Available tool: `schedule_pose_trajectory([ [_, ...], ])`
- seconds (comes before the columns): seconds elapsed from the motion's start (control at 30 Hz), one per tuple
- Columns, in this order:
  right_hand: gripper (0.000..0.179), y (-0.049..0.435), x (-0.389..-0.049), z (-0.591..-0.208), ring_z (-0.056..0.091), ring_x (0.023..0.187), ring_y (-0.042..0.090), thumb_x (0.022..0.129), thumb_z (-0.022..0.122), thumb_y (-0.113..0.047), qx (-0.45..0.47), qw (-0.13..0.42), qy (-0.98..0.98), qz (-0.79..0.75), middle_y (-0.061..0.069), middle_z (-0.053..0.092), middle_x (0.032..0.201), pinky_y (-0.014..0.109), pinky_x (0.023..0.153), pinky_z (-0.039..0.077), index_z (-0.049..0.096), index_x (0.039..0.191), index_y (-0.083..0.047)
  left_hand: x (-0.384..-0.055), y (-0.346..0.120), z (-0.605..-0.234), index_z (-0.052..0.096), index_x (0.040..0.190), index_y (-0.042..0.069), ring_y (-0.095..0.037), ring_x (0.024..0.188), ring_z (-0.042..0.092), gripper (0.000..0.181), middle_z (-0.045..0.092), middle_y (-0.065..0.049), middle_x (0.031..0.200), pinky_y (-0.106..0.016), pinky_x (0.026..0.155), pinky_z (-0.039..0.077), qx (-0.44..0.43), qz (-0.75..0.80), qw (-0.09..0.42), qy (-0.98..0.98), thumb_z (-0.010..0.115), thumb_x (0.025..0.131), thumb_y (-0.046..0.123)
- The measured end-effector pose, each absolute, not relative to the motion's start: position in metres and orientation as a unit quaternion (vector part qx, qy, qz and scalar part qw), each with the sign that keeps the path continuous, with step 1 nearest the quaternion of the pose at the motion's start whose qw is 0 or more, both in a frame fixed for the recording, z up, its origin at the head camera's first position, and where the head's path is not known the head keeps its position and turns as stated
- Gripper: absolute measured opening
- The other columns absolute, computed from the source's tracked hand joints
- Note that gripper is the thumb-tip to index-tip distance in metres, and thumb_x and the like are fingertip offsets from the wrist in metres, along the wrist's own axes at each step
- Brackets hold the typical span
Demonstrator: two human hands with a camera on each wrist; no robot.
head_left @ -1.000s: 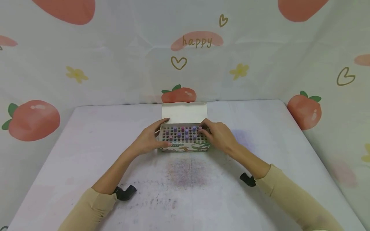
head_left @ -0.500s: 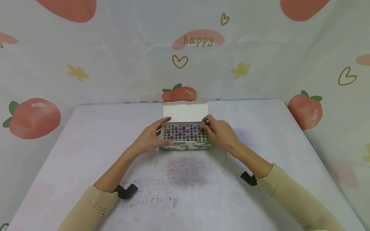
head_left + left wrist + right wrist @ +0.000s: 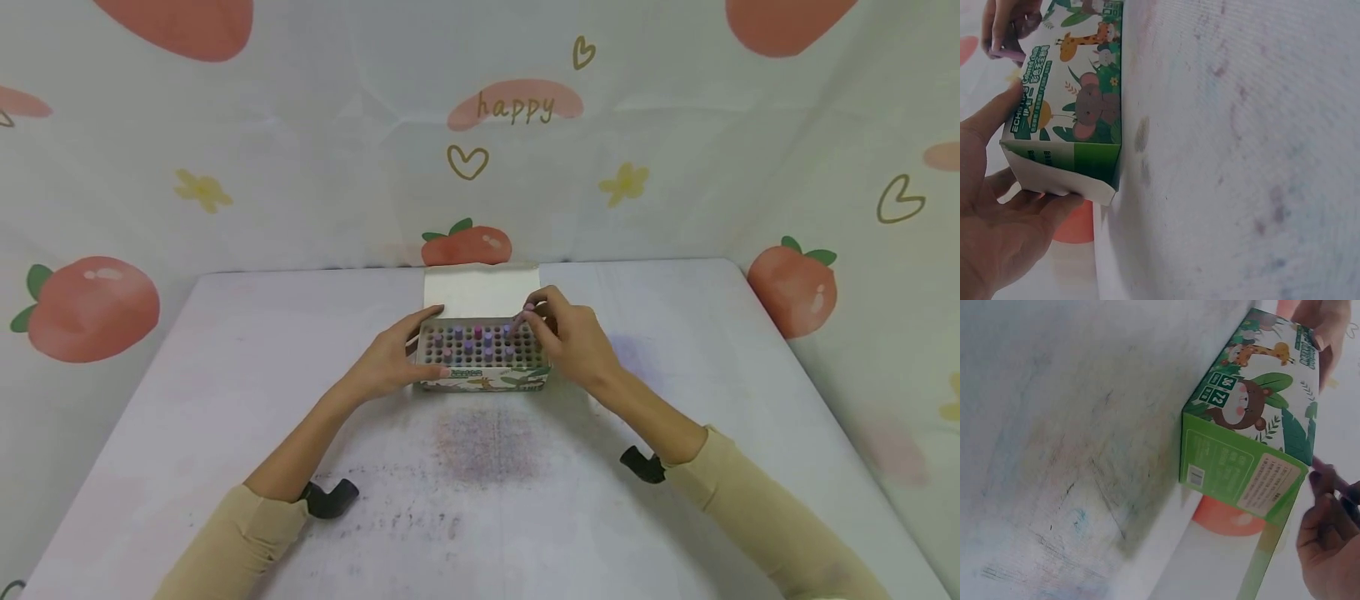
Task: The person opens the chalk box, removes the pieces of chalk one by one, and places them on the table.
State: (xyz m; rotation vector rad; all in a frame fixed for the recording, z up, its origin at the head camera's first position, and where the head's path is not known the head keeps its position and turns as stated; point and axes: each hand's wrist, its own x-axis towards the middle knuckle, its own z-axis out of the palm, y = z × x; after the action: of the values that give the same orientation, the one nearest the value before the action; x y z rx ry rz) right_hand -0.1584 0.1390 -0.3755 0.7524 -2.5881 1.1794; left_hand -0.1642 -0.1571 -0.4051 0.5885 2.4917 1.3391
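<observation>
Nearest are the two tan sleeves (image 3: 232, 537), with a small dark thing (image 3: 330, 499) by the left one and another dark thing (image 3: 643, 465) by the right one. The white table (image 3: 585, 533) has smudges on it. Past them sits a picture box (image 3: 487, 381), its long side running left to right and its animal side facing the person. The left hand (image 3: 386, 358) grips the box's left end, thumb in front and fingers behind. The right hand (image 3: 573, 342) pinches a thin purple stick (image 3: 522, 317) between thumb and finger, over the back right part of the box. The stick could slip and fall if the pinch is weak, or bump the other sticks (image 3: 487, 340) in the holes if it tips too far. The box might slide if the left hand lets go. The stick leans: its long line goes from the fingers down and left, and its low end points at the holes. I can't tell if that end is inside one. Behind is the white lid (image 3: 480, 287), folded back, and then the cloth (image 3: 330, 150) with painted fruit.
</observation>
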Motion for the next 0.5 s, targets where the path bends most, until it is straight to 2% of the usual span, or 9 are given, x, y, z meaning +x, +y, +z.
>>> schedule_pose_trajectory([
  [0.2,0.014,0.140,-0.159,-0.372,0.049,0.048,0.012,0.098,0.063,-0.010,0.250,0.131,-0.845,0.455,0.009,0.074,0.089,0.025,0.044,0.034,0.063,0.111,-0.003,-0.163,-0.159,-0.403,0.028,0.158,0.020,-0.040,0.145,0.029,0.096,0.027,-0.009,0.161,-0.047,0.114,0.037,0.185,0.454,0.133,0.861,0.085,0.081,0.026],
  [0.37,0.018,0.140,-0.155,-0.372,0.052,0.052,0.020,0.097,0.065,-0.012,0.229,0.097,-0.831,0.497,0.008,0.073,0.087,0.025,0.047,0.036,0.065,0.113,-0.003,-0.161,-0.158,-0.401,0.029,0.157,0.020,-0.040,0.144,0.030,0.095,0.027,-0.009,0.161,-0.046,0.114,0.038,0.174,0.458,0.138,0.861,0.085,0.081,0.024],
  [0.5,0.019,0.137,-0.146,-0.367,0.056,0.060,0.028,0.097,0.066,-0.008,0.199,0.059,-0.824,0.527,0.014,0.072,0.090,0.023,0.052,0.039,0.066,0.115,-0.002,-0.162,-0.155,-0.401,0.030,0.157,0.019,-0.041,0.144,0.030,0.094,0.027,-0.011,0.161,-0.046,0.113,0.038,0.173,0.465,0.137,0.857,0.085,0.080,0.022],
])
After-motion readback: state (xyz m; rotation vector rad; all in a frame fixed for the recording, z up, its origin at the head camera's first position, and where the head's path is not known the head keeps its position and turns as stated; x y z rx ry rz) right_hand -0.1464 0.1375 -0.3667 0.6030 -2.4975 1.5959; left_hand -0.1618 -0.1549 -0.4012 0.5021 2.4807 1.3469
